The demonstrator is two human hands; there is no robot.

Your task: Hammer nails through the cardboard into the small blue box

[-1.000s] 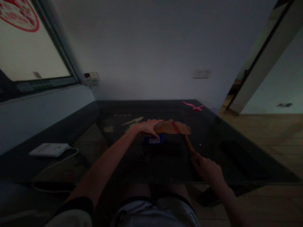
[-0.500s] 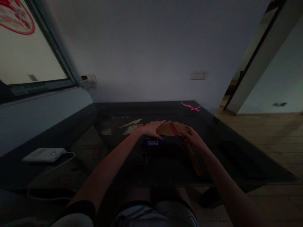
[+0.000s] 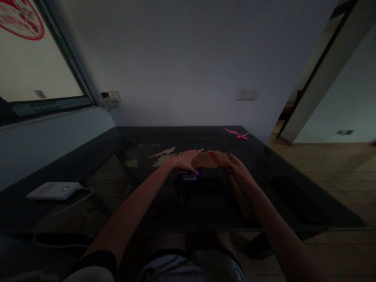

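Observation:
A tan, speckled flat piece with a red band lies between my two hands above the dark table. My left hand touches its left end, thumb and fingers spread apart, over a blue box with a white label. At the right end, my right hand has its fingers closed on the piece's edge. A wooden stick runs from below my right hand toward the table's front edge. Several thin pale sticks lie in front of the blue box.
A white power bank with a cable is at the left of the dark table. A pink ribbon lies at the back right, and a dark flat object at the right. Wall sockets are behind.
My left hand has shifted slightly left, showing more of the blue box. The fingers of my right hand have moved a little left along the piece's edge.

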